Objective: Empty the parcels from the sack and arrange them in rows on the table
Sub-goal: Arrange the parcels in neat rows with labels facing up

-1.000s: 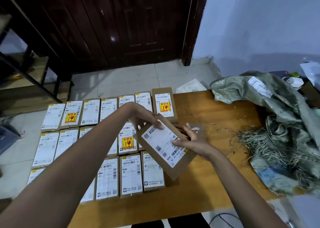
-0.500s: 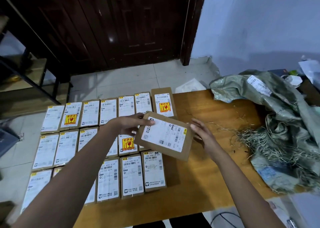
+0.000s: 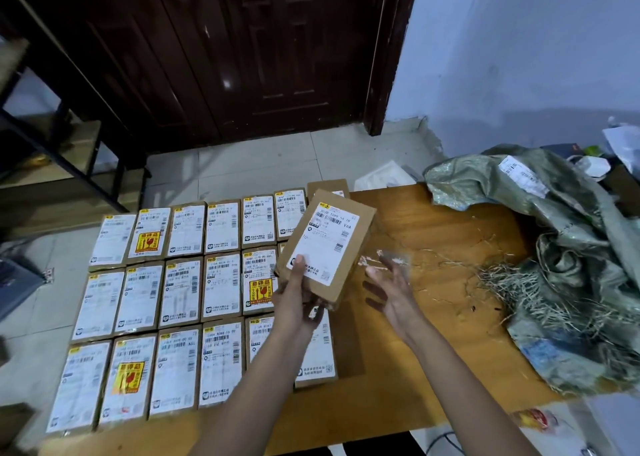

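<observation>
Gripping one parcel (image 3: 325,247) in left hand (image 3: 298,303), right hand (image 3: 389,289) fingers spread, one sack (image 3: 554,234).

Left hand (image 3: 297,303) raised, thumb and fingers gripping parcel (image 3: 327,247); right hand (image 3: 389,291) beside it, fingers spread, holding nothing.

Looks like a plain room in a home, used for sorting parcels: dark wooden door (image 3: 242,50), pale tiled floor (image 3: 263,168), bare bluish wall (image 3: 519,40), metal-framed shelf (image 3: 52,150) at left. Rows of labelled cardboard parcels (image 3: 221,289) on a wooden table (image 3: 433,317), beside a crumpled woven sack (image 3: 561,234) spilling straw.
</observation>
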